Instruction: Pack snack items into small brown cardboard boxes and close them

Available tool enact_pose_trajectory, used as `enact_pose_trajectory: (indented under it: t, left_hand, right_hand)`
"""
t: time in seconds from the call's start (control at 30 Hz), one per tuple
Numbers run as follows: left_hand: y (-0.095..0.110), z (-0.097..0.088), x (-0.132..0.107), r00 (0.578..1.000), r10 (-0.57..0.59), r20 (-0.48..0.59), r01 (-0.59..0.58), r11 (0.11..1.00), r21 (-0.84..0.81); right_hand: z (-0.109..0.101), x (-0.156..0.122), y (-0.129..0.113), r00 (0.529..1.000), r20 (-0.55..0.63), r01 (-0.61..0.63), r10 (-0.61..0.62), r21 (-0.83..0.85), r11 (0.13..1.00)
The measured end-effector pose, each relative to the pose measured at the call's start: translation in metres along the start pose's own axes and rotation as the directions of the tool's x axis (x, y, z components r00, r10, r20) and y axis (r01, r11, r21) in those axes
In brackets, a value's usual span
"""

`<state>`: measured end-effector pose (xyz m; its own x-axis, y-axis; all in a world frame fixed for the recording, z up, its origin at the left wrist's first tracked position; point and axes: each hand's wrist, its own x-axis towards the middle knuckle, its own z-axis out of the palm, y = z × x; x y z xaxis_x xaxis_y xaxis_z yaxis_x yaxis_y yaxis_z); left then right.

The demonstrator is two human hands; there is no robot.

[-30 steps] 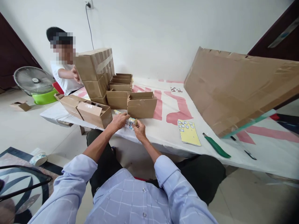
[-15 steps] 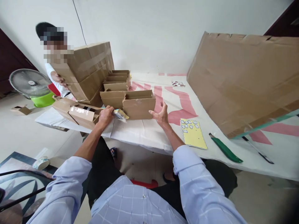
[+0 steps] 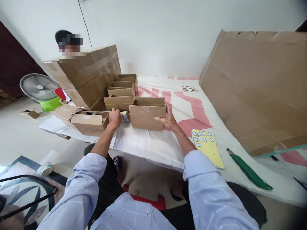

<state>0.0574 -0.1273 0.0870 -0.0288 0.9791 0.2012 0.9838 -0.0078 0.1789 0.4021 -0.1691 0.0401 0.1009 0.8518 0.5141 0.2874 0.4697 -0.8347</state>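
Note:
My right hand [image 3: 168, 120] is closed around the right end of a small open-topped cardboard box [image 3: 146, 118], thumb on its front face and fingers behind. My left hand [image 3: 114, 118] is curled at the right end of another open cardboard box [image 3: 88, 124] and appears to grip its edge; the fingertips are hidden. Between my left hand and the right-hand box lies a small printed packet [image 3: 124, 116], partly covered. A row of several narrow open cardboard boxes [image 3: 120, 101] runs back behind them.
A large taped carton [image 3: 96, 72] stands at the left, with a person [image 3: 69, 44] behind it. At right are a big cardboard panel [image 3: 251, 89], a yellow patterned card [image 3: 208, 150], a green-handled knife [image 3: 250, 169] and a thin dark tool [image 3: 287, 171]. A fan [image 3: 39, 88] stands beyond.
My right hand's fingers have closed round the box's end from a more open pose. The left box now sits straighter. The other person's hand has gone behind the large carton. The view shifted.

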Motion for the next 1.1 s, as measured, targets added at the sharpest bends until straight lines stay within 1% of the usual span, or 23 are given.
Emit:
enact_pose_trajectory:
  t: [0.1, 0.17, 0.23, 0.33, 0.43, 0.53, 0.67, 0.83, 1.1]
  left_hand:
    - [-0.001, 0.016, -0.022, 0.998, -0.015, -0.066, 0.010, 0.997, -0.082]
    - [-0.003, 0.030, -0.041, 0.988, -0.045, -0.145, 0.016, 0.980, -0.200]
    - [-0.005, 0.045, -0.057, 0.972, -0.107, -0.208, 0.036, 0.947, -0.320]
    - [-0.004, 0.065, -0.068, 0.939, -0.203, -0.278, 0.054, 0.884, -0.464]
    - [-0.002, 0.082, -0.065, 0.910, -0.279, -0.308, 0.069, 0.833, -0.549]
    - [-0.003, 0.093, -0.051, 0.907, -0.326, -0.266, 0.122, 0.809, -0.575]
    - [-0.001, 0.096, -0.017, 0.909, -0.365, -0.203, 0.186, 0.789, -0.585]
    - [0.007, 0.097, 0.028, 0.918, -0.340, -0.204, 0.162, 0.791, -0.590]
    - [0.028, 0.110, 0.100, 0.936, -0.316, -0.153, 0.176, 0.800, -0.574]
  right_hand:
    - [-0.023, -0.032, -0.011, 0.999, -0.017, -0.045, 0.045, -0.002, 0.999]
    - [-0.039, -0.058, -0.017, 0.995, -0.060, -0.080, 0.078, -0.035, 0.996]
    - [-0.051, -0.084, -0.022, 0.991, -0.096, -0.102, 0.095, -0.064, 0.993]
    - [-0.058, -0.111, -0.027, 0.986, -0.126, -0.121, 0.108, -0.098, 0.988]
    - [-0.057, -0.121, -0.031, 0.985, -0.128, -0.126, 0.113, -0.095, 0.987]
    - [-0.054, -0.123, -0.034, 0.984, -0.135, -0.134, 0.120, -0.100, 0.986]
    - [-0.056, -0.127, -0.038, 0.980, -0.129, -0.163, 0.149, -0.104, 0.981]
    - [-0.058, -0.135, -0.042, 0.979, -0.121, -0.176, 0.162, -0.117, 0.977]
    - [-0.060, -0.138, -0.043, 0.967, -0.132, -0.239, 0.220, -0.153, 0.959]
